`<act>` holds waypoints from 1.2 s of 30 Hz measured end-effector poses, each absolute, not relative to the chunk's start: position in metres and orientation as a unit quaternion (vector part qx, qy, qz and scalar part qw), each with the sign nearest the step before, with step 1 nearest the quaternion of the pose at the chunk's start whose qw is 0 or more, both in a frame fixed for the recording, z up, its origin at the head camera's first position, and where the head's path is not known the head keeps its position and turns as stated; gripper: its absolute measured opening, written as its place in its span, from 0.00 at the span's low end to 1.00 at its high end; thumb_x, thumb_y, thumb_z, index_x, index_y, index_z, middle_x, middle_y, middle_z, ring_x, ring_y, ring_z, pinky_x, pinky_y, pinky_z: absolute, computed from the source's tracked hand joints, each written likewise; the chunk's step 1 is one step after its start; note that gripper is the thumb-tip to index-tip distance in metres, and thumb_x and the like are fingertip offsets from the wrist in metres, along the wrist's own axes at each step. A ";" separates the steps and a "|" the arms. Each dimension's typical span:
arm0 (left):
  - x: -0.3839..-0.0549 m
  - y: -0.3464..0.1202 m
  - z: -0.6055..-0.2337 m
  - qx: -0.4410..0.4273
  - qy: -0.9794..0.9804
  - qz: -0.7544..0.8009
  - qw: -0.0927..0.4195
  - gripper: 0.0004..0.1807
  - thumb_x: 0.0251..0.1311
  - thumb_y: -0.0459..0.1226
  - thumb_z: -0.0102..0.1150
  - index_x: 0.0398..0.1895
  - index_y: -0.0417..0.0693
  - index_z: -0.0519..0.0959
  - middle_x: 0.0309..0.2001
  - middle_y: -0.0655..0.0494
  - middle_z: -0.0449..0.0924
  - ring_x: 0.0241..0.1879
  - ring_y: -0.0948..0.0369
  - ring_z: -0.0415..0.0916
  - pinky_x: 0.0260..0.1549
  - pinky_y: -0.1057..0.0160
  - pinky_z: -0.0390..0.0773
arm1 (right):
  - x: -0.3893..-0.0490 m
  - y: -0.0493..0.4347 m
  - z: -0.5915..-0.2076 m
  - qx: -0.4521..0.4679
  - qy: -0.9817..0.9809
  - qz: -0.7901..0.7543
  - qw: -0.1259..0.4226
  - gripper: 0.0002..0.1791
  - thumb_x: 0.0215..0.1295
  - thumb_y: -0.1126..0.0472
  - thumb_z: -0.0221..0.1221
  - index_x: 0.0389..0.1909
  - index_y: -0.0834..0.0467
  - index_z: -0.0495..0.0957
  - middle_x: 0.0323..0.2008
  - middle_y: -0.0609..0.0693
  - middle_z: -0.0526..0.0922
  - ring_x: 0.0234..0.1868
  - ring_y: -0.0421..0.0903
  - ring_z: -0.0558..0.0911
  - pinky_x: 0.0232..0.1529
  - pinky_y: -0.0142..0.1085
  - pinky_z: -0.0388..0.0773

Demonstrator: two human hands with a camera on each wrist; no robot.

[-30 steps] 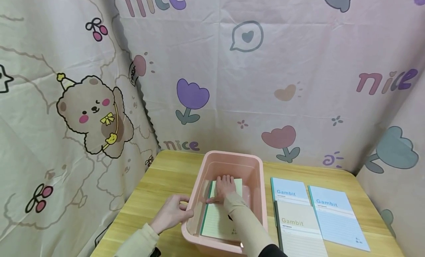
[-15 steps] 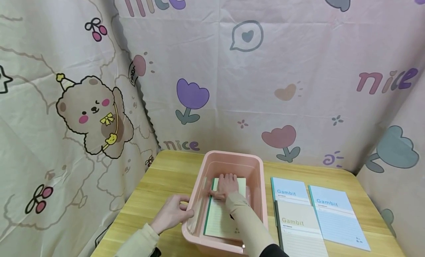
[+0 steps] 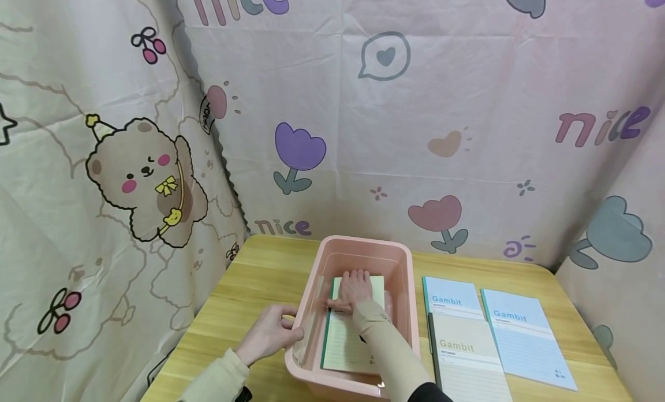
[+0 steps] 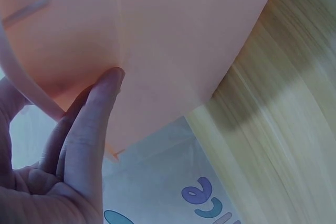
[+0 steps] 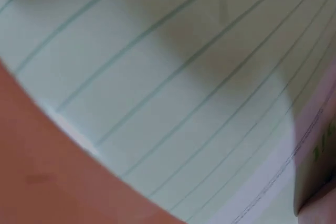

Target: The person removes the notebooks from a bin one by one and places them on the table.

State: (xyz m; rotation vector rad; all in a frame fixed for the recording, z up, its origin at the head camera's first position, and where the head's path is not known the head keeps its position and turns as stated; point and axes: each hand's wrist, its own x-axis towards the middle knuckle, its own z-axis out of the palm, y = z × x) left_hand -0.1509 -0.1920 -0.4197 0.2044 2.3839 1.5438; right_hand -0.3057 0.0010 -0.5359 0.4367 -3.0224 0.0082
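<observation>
A pink plastic bin stands on the table in the head view, with a pale green lined notebook lying inside it. My left hand grips the bin's left rim; the left wrist view shows the fingers of that hand against the outer wall. Inside the bin, my right hand rests on the upper part of the green notebook, its thumb stretched out to the left. Lined paper of the notebook fills most of the right wrist view. My forearm hides the notebook's lower right.
To the right of the bin, a beige notebook overlaps a blue notebook. Another blue notebook lies beside them. Printed curtains hang behind the wooden table and at its sides.
The green notebook has shifted slightly right and away from me inside the bin, along with my right hand. My left hand stays on the rim.
</observation>
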 end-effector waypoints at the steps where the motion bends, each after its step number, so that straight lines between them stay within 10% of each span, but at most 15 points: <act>1: -0.151 -0.191 -0.420 0.070 0.828 0.536 0.147 0.27 0.53 0.30 0.59 0.56 0.21 0.73 0.37 0.31 0.87 0.36 0.48 0.88 0.28 0.61 0.87 | -0.305 0.000 -0.535 0.144 -0.988 0.003 0.048 0.47 0.45 0.20 0.60 0.44 0.61 0.75 0.43 0.57 0.81 0.46 0.54 0.75 0.57 0.47 0.72; 36: -0.146 -0.185 -0.425 0.040 0.830 0.547 0.102 0.26 0.55 0.29 0.58 0.56 0.20 0.72 0.38 0.30 0.87 0.31 0.47 0.88 0.23 0.56 0.88 | -0.314 0.011 -0.423 0.193 -0.978 0.034 0.077 0.44 0.50 0.23 0.59 0.48 0.60 0.74 0.45 0.57 0.82 0.47 0.53 0.77 0.52 0.45 0.73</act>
